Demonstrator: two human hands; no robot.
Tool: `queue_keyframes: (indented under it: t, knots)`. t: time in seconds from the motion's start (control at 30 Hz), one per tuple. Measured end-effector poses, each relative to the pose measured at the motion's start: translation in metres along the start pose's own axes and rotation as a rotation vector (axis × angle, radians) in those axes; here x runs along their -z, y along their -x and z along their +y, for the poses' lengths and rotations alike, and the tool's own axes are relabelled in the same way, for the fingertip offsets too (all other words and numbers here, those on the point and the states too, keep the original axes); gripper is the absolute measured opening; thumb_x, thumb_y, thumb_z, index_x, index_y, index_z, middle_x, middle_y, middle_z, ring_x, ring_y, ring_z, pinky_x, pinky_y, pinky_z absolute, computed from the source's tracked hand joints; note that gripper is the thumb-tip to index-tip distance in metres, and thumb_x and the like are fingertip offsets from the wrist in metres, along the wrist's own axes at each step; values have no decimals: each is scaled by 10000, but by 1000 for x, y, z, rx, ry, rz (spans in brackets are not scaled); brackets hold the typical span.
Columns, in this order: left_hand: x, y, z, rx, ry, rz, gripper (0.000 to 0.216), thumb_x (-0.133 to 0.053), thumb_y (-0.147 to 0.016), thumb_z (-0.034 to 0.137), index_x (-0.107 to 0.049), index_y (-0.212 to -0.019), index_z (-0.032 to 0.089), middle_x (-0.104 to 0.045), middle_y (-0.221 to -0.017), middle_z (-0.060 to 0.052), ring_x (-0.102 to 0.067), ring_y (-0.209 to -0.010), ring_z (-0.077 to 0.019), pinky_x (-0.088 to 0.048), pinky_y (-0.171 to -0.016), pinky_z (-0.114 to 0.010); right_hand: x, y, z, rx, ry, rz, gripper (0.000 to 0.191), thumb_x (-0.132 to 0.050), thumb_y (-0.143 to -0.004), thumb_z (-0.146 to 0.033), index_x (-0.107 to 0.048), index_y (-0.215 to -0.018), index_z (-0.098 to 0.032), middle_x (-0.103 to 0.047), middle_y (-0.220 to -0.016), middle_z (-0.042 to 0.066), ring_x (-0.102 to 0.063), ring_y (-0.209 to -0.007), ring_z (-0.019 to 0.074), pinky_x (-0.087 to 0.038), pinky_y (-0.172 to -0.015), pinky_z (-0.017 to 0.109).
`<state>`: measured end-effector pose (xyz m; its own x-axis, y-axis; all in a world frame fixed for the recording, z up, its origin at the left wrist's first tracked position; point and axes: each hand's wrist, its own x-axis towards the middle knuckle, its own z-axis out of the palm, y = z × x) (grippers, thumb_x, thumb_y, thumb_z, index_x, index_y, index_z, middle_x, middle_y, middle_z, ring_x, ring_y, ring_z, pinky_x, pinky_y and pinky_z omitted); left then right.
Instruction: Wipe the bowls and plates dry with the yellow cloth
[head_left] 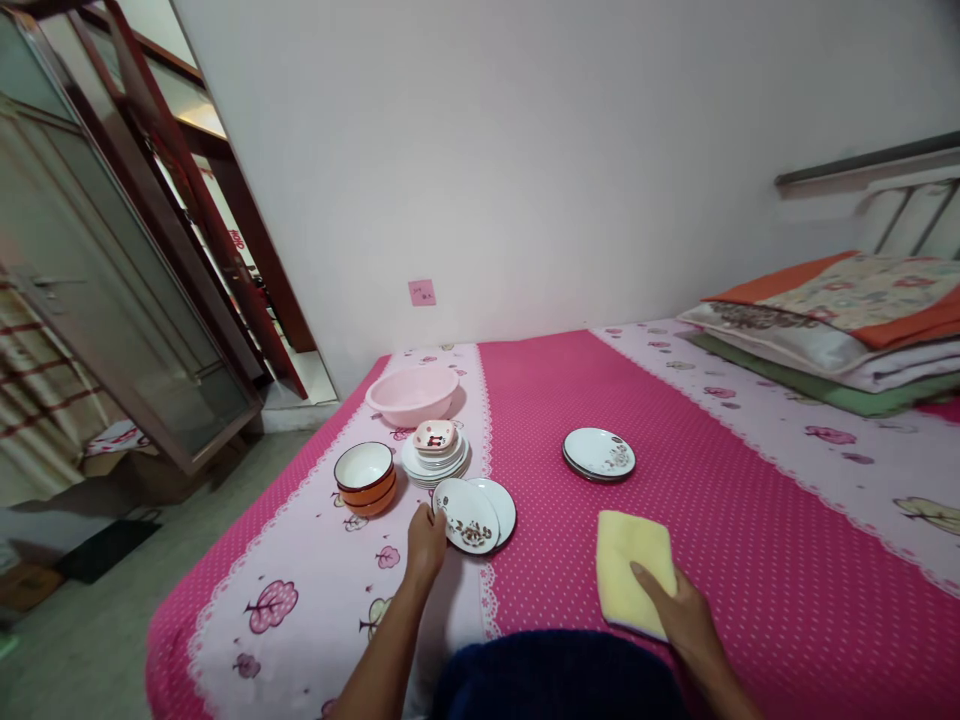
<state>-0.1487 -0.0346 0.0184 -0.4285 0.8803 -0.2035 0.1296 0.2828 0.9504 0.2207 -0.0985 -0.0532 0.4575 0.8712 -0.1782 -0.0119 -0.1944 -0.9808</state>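
Note:
My left hand (426,545) grips the left rim of a white plate (466,515) with a brown flower print and dark edge. This plate is tilted and overlaps another white plate (504,508) behind it. My right hand (679,605) holds a folded yellow cloth (634,560), thumb on top and the other fingers hidden beneath. Beyond the cloth lies a short stack of flowered plates (598,453). Just past my left hand stand several stacked white plates (411,460) with a small patterned square bowl (435,436) on top.
Orange bowls (367,495) are stacked at the left, near a pink basin (412,398) at the back. Everything rests on a bed with a pink patterned sheet (540,400). Folded bedding (832,310) lies at the right. A white wall (525,180) borders the far side.

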Motion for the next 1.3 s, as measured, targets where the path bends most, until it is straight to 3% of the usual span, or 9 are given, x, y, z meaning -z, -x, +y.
queue_keyframes:
  t: [0.17, 0.37, 0.53, 0.67, 0.73, 0.83, 0.93, 1.1, 1.3]
  knots:
    - [-6, 55, -2, 9, 456, -81, 196, -663, -906, 277, -594, -1061, 177, -737, -1025, -72, -724, -874, -187, -603, -738, -311, 5, 1, 3, -49, -81, 39, 771, -709, -663, -670, -685, -1188, -107, -745, -1257, 191, -719, -1125, 344, -593, -888, 369]
    - [-5, 111, 0, 131, 800, -297, 567, -722, -723, 144, -600, -1277, 162, -773, -1153, -151, -722, -1126, -326, -596, -977, -479, 5, 9, -7, -147, -233, 66, 801, -731, -634, -574, -639, -1243, -62, -793, -1053, 176, -776, -834, 338, -632, -682, 401]
    - [-9, 127, 13, 288, 1014, -356, 847, -661, -635, -8, -531, -1445, 205, -777, -1208, -112, -731, -1116, -326, -553, -1058, -523, -2, 30, -56, -106, -341, 12, 712, -780, -608, -504, -635, -1208, -148, -796, -987, 116, -768, -780, 318, -627, -641, 390]
    - [-20, 139, 21, 275, 1054, -433, 935, -624, -584, -19, -509, -1485, 206, -739, -1304, -108, -693, -1195, -332, -513, -1110, -511, -9, 61, -109, 226, -136, 48, 534, -746, -683, -534, -653, -1076, -184, -769, -939, 98, -731, -751, 289, -596, -604, 362]
    - [-24, 146, 24, 266, 1048, -472, 941, -607, -571, -14, -517, -1482, 202, -727, -1326, -110, -674, -1224, -337, -496, -1125, -519, -14, 77, -129, 507, 78, 117, 354, -698, -750, -458, -654, -991, -202, -756, -928, 89, -712, -786, 269, -588, -656, 349]
    - [-28, 155, 29, 260, 1043, -529, 935, -602, -562, -15, -533, -1470, 193, -724, -1330, -116, -641, -1267, -350, -476, -1139, -531, -24, 96, -144, 1006, 251, 103, 172, -635, -861, -251, -640, -1030, -217, -737, -1155, 115, -685, -1034, 276, -575, -876, 398]
    - [-28, 164, 34, 226, 1044, -597, 919, -601, -581, -16, -536, -1470, 206, -718, -1340, -108, -621, -1295, -345, -455, -1152, -534, -35, 106, -146, 1329, 386, -28, 330, -549, -867, -44, -630, -1136, -217, -717, -1245, 112, -627, -1182, 278, -520, -1006, 458]
    - [-27, 172, 40, 170, 1055, -649, 890, -589, -599, -22, -557, -1456, 214, -728, -1317, -95, -637, -1264, -335, -449, -1145, -533, -40, 116, -131, 1295, 673, -215, 634, -462, -750, 45, -608, -1313, -208, -714, -1300, 89, -637, -1128, 279, -533, -979, 473]
    - [-24, 168, 32, 146, 1025, -701, 772, -604, -682, 25, -590, -1431, 212, -748, -1266, -89, -641, -1245, -336, -464, -1121, -511, -33, 135, -122, 1322, 786, -281, 669, -457, -752, 32, -606, -1360, -203, -717, -1334, 77, -645, -1166, 267, -533, -1015, 463]
